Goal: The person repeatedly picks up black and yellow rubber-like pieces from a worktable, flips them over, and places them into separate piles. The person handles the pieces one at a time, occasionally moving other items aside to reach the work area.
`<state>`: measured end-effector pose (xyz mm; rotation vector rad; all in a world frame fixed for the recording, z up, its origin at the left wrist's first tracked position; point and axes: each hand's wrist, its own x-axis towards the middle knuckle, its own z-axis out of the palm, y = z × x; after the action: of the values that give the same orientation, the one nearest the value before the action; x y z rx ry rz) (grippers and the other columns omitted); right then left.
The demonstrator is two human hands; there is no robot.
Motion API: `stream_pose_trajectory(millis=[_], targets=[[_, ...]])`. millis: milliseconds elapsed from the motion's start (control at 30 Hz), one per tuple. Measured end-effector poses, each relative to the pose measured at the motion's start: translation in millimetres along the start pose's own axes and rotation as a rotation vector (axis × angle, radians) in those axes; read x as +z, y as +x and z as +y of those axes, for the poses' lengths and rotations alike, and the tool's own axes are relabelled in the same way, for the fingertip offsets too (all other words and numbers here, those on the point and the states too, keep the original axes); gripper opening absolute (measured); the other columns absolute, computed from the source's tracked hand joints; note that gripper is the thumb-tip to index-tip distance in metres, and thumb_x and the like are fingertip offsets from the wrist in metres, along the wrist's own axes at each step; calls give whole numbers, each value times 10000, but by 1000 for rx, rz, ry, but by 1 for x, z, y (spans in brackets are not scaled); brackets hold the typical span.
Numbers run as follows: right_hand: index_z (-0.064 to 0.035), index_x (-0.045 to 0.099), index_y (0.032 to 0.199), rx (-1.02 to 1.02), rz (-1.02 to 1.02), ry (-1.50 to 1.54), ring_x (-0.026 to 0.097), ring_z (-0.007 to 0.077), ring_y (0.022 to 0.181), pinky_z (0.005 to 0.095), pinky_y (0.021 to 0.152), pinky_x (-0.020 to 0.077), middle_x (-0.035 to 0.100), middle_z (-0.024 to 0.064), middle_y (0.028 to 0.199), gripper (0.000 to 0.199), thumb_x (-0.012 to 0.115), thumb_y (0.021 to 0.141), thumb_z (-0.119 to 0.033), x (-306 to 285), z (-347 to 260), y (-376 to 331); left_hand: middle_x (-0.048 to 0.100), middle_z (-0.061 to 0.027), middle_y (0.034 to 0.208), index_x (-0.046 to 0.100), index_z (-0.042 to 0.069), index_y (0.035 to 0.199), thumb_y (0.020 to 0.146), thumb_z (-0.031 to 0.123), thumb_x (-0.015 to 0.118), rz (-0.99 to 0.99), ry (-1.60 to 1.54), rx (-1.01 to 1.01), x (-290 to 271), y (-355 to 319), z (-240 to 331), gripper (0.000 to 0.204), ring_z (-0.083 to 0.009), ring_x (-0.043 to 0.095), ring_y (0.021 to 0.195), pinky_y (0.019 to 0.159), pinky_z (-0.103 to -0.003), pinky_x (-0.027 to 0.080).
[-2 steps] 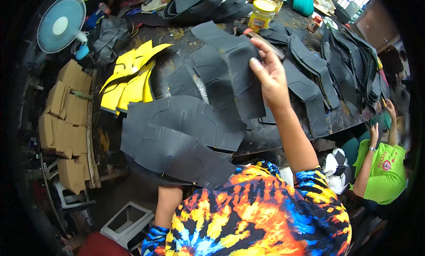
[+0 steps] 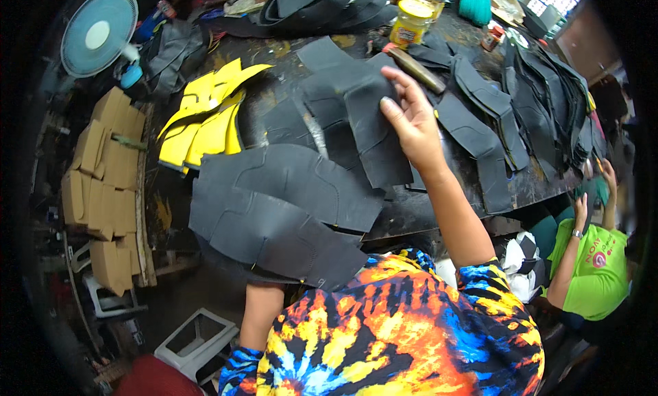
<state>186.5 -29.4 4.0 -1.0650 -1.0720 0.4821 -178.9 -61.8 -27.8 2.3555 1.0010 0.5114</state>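
Observation:
My left forearm (image 2: 262, 314) reaches under a stack of black sheet panels (image 2: 274, 190). The panels have curved edges and stitched or scored lines, and they hide that hand and its fingers. At the table, my right hand (image 2: 417, 125) is raised over the right edge of a bent black panel (image 2: 373, 118), thumb and fingers apart. Its fingertips are at or just above the panel's edge; whether they touch cannot be made out. That panel lies over other black panels (image 2: 274, 125) on the dark table.
Yellow cut pieces (image 2: 205, 118) lie left of the panels. A yellow-lidded jar (image 2: 412, 22), a hand tool (image 2: 415, 67) and piles of black panels (image 2: 541, 108) are beyond and to the right. Cardboard boxes (image 2: 110, 183) and a fan (image 2: 98, 34) stand left; a person in green (image 2: 591, 266) is at right.
The bent panel by my right hand has dropped flatter onto the pieces below, and the fingers have spread from it. The stack over my left arm has barely moved.

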Motion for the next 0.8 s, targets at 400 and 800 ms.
stream_pose_trajectory(millis=[400, 800], targets=[[-45, 684, 1157, 57, -147, -795, 665, 286, 964, 356, 836, 530, 659, 125, 1079, 331, 754, 836, -85, 1, -8, -12, 619, -101, 1075, 637, 111, 1092, 852, 266, 568, 210, 354, 38, -1, 88, -5, 294, -264, 612, 1032, 887, -412, 471], [-34, 591, 1067, -80, -417, -273, 586, 246, 909, 343, 804, 500, 572, 103, 998, 573, 893, 710, -366, 104, -72, -32, 618, -56, 941, 639, 152, 996, 874, 348, 539, 154, 1385, 100, -37, 124, 43, 252, -210, 635, 915, 773, -381, 505]])
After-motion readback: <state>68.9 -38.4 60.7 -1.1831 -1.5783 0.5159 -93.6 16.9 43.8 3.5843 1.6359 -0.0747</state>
